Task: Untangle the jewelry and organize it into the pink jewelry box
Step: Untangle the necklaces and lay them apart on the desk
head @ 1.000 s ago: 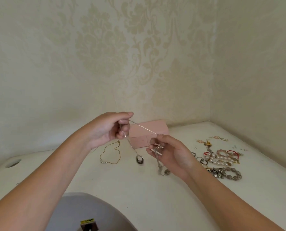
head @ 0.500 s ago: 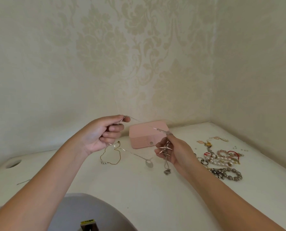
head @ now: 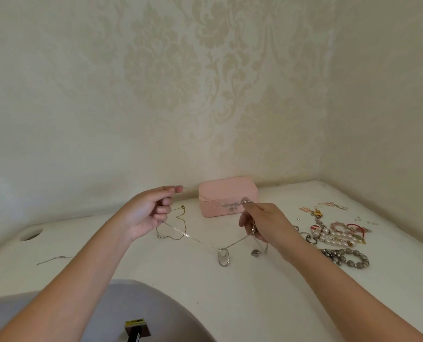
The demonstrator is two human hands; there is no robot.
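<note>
A thin silver chain (head: 193,239) is held stretched between both hands, probably so that its strands can be told apart, with its oval pendant (head: 223,257) sagging low over the surface (head: 230,304). One end is pinched between thumb and forefinger of the left hand (head: 148,213), while the right hand (head: 262,223) is curled round a bunched length, a small charm (head: 255,253) dangling below. The pink jewelry box (head: 227,196) is seen closed at the far side, and the remaining jewelry (head: 336,233) is heaped to the right.
</note>
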